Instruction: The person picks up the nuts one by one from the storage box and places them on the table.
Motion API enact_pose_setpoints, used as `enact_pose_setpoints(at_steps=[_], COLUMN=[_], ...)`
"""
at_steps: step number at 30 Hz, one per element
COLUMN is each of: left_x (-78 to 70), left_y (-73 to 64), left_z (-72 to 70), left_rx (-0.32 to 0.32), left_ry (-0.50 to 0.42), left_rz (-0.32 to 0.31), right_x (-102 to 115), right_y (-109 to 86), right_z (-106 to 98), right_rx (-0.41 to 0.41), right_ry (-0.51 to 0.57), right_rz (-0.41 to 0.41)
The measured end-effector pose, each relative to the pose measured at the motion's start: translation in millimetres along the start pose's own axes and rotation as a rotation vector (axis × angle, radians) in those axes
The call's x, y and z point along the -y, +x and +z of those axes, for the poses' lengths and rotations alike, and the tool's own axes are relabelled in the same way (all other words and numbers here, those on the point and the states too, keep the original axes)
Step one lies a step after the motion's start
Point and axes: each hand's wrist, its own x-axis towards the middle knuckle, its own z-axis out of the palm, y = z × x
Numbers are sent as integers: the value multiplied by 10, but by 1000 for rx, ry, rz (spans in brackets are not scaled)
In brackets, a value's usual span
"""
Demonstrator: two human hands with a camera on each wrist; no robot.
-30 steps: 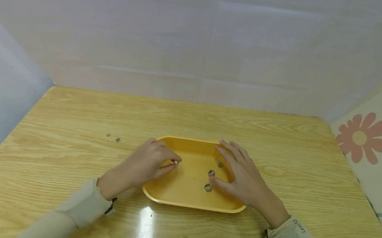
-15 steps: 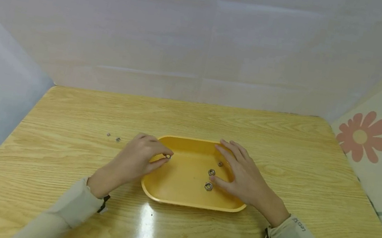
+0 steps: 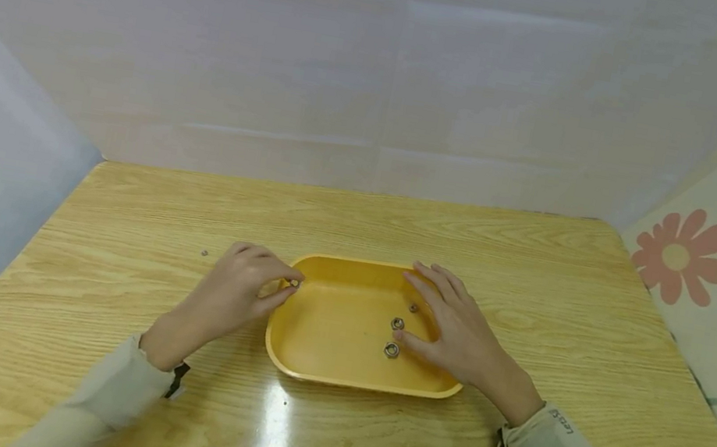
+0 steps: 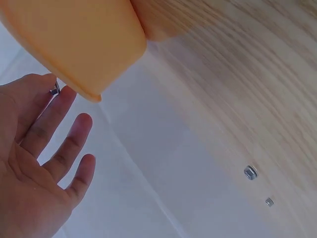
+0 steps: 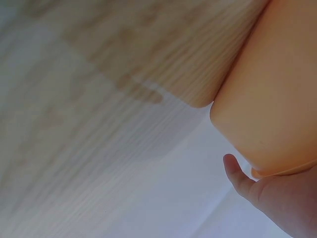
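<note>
A metal nut (image 3: 295, 283) is pinched between the thumb and index finger of my left hand (image 3: 226, 288), right above the left rim of the yellow tray (image 3: 332, 380). The left wrist view shows that nut (image 4: 55, 89) at the fingertips, with the other fingers loosely spread. My right hand (image 3: 467, 340) lies over the tray's right end, fingers spread and holding nothing. Near its thumb, inside the tray, are a large nut (image 3: 391, 350), a medium nut (image 3: 397, 324) and a small nut (image 3: 413, 308).
On the wooden table (image 3: 138, 218) left of the tray lies a tiny nut (image 3: 205, 253). The left wrist view shows a larger nut (image 4: 250, 172) beside it, hidden behind my left hand in the head view. Fabric walls (image 3: 379, 100) enclose the back and sides.
My left hand has moved left with the pinched nut, from over the tray's inside to its left rim, covering one of the table nuts. My right hand has stayed in place.
</note>
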Motion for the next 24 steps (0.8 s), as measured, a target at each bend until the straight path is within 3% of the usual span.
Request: enact_pose_setpoints(at_steps=[16,24], left_x=[185,305], left_y=[-151,-269], left_z=[-122,-221], left_rx=[-77,-80], left_ry=[-1,31], left_rz=[-2,-57], right_x=[7,8], right_y=[3,15], right_z=[20,20], right_rx=[-3,-6], right_ry=[-5,-9], right_rz=[-2,-7])
